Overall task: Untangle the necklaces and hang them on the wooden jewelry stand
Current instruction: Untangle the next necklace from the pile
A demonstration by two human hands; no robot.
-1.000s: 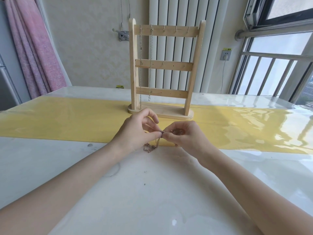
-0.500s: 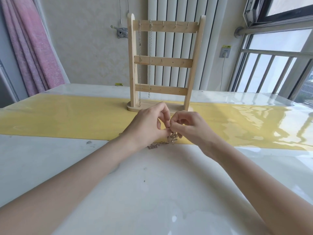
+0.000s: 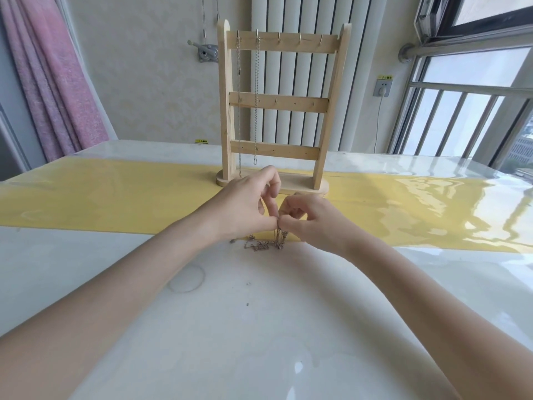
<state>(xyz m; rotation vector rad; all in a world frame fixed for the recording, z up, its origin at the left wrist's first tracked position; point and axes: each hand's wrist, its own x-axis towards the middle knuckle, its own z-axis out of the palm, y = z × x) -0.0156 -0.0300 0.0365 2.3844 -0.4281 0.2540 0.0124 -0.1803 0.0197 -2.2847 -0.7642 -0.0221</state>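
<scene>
tangled chain [image 3: 264,243] lies on tabletop [image 3: 230,327], one strand lifted. left hand [image 3: 245,207] and right hand [image 3: 310,219] both pinch that strand, fingers touching. behind: stand [image 3: 281,105], two chains [image 3: 256,96] hanging from top hooks.

My single head-worn wide-angle camera looks forward and down across the table [image 3: 259,327], close over my forearms, facing the wooden stand [image 3: 277,105] and wall beyond.

Bright daylight floods from the window [image 3: 476,90] on my right — glare streaks the worktop [image 3: 432,215]; edges bow, focus sharp.
</scene>
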